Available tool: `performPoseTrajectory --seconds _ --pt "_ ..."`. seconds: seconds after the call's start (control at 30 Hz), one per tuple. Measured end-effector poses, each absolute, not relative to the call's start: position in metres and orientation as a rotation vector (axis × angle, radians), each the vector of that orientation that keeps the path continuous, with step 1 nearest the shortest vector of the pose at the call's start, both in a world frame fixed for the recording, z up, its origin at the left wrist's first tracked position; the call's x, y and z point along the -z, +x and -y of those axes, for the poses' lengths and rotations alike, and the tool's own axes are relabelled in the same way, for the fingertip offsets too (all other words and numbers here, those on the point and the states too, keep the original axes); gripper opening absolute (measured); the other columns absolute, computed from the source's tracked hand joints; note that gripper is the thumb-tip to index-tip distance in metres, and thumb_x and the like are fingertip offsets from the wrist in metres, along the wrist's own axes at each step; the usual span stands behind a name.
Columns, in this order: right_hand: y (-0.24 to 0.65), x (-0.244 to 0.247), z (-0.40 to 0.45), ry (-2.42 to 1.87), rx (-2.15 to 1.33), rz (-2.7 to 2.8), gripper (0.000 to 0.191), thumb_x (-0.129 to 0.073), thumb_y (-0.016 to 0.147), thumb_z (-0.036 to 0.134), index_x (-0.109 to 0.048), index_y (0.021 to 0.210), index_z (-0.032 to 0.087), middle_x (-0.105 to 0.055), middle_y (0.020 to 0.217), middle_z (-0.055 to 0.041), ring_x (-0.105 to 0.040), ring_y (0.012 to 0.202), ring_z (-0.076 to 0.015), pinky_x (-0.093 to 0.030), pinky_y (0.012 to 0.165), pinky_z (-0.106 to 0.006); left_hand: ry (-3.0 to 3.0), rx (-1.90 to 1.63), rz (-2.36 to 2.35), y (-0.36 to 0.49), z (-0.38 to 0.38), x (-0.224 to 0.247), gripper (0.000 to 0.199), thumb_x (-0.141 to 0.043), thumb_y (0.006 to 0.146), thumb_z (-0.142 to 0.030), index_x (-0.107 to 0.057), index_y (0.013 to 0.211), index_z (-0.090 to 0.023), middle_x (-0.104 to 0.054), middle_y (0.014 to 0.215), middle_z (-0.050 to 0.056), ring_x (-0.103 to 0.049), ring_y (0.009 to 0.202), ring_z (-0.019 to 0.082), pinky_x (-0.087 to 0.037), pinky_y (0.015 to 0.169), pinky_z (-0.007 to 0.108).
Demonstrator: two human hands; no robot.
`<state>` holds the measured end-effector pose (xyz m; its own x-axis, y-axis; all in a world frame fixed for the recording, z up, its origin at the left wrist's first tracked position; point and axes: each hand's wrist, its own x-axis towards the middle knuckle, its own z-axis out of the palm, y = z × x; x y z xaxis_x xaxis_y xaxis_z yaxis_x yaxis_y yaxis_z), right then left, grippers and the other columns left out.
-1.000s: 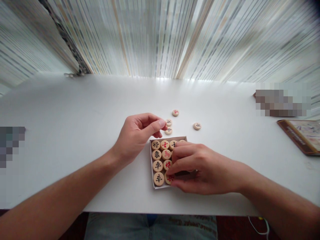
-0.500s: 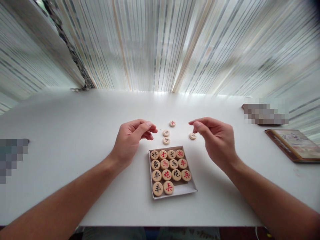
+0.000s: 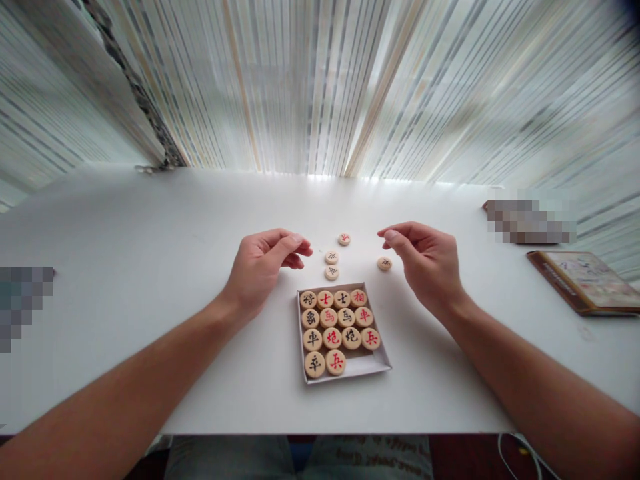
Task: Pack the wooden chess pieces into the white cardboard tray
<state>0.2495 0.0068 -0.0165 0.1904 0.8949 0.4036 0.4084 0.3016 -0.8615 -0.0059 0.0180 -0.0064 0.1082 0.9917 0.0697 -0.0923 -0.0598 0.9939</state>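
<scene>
A shallow white box [image 3: 367,365] holds rows of round wooden Chinese chess pieces [image 3: 333,338] with red and black characters. Its front row has two pieces at the left and a bare space at the right. Beyond the box, two black-marked pieces [image 3: 331,272] lie close together, with a red-marked piece [image 3: 345,239] farther back. My left hand [image 3: 267,263] hovers left of these, fingers loosely curved, nothing visible in it. To the right, my right hand [image 3: 425,260] is held with thumb and index finger slightly apart, just beside another black-marked piece [image 3: 384,264].
All this stands on a white table [image 3: 125,267]. At the right lies a flat brown-edged box or book [image 3: 585,283], with a blurred-out item [image 3: 530,221] behind it. Another blurred-out item [image 3: 23,303] is at the left edge. A striped string curtain [image 3: 300,87] hangs behind the table.
The view has tilted down a little, so everything appears higher in the picture. Both hands keep nearly the same pose, and the pieces have stayed in place.
</scene>
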Motion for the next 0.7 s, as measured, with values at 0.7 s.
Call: performPoseTrajectory --seconds 0.7 --pt "0.244 0.016 0.001 -1.297 -0.456 1.647 0.021 -0.068 0.094 0.033 -0.081 0.086 0.018 -0.076 0.075 -0.0042 -0.062 0.061 -0.0162 -0.046 0.059 -0.031 1.858 -1.016 -1.207 -0.010 -0.021 0.019 0.017 -0.069 0.089 -0.020 -0.084 0.094 -0.018 -0.086 0.098 0.009 -0.079 0.090 0.022 -0.061 0.083 0.033"
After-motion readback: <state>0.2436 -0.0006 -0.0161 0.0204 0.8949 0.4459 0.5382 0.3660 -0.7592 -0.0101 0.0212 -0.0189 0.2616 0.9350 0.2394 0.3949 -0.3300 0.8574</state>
